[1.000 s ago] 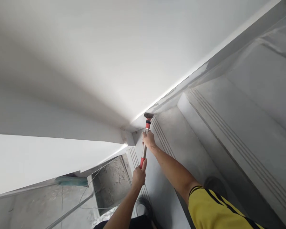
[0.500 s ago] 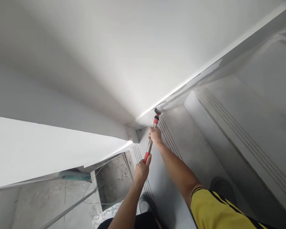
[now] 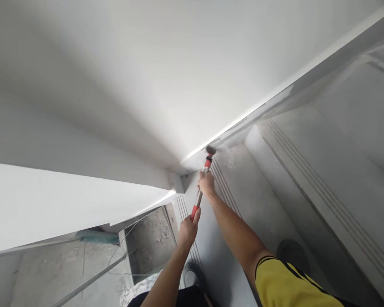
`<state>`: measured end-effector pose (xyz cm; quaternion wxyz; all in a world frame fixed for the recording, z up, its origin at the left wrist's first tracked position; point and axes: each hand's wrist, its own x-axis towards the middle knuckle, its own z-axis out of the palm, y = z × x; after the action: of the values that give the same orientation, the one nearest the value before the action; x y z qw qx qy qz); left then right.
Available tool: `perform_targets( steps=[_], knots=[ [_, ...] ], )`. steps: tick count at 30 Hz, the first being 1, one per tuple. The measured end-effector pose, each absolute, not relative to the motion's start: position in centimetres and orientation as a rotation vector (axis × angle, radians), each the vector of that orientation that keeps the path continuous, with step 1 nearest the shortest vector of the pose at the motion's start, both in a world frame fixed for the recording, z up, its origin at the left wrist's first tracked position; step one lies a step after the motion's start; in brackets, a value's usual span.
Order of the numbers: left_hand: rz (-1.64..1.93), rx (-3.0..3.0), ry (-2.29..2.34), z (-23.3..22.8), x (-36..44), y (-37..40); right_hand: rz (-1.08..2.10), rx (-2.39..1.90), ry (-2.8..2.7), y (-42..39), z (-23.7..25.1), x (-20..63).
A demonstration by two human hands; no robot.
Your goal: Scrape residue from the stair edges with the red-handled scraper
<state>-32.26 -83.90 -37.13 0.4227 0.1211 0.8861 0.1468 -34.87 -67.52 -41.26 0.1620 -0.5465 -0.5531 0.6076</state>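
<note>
A short metal pole [image 3: 199, 197] with red grips slants up and away from me, and its small dark head [image 3: 210, 150] is blurred against the base of the white wall. I cannot make out what kind of head it is. My right hand [image 3: 206, 183] wraps around the bare metal just below the upper red collar [image 3: 208, 163]. Lower down, my left hand [image 3: 188, 230] is closed on the red end grip [image 3: 194, 212], thumb lying along it. A faint pale puff, like dust, hangs to the right of the head.
Grey stair treads with grooved edges [image 3: 225, 183] climb to the right. The white wall [image 3: 192, 85] fills the top, and a wall end juts out at left. Below left lie a rough concrete floor [image 3: 45, 273], a thin rail [image 3: 92, 281], a wire and a greenish bundle [image 3: 97, 237].
The pole and both hands have shifted slightly to the left in the picture, along with the surroundings. The head is more blurred, and the pale puff beside it is new. Both grips are unchanged.
</note>
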Motion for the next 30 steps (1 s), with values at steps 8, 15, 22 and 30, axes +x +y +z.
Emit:
perform_targets(
  steps=[8,15,22,30],
  knots=[
    [0.432,0.491,2.275,-37.4,-32.3,-80.6,1.644,-1.585,-1.528,-63.9,-39.1,-33.6],
    [0.509,0.301,2.146,-37.6,-30.6,-79.9,1.54,-1.592,-1.707,-63.1,-37.4,-32.7],
    [0.543,0.583,2.12,-34.0,-32.4,-74.2,1.451,-1.546,-1.444,-56.7,-35.1,-31.4],
    [0.526,0.43,2.084,-34.0,-30.7,-78.9,1.719,-1.592,-1.504,-61.9,-37.5,-32.8]
  ],
)
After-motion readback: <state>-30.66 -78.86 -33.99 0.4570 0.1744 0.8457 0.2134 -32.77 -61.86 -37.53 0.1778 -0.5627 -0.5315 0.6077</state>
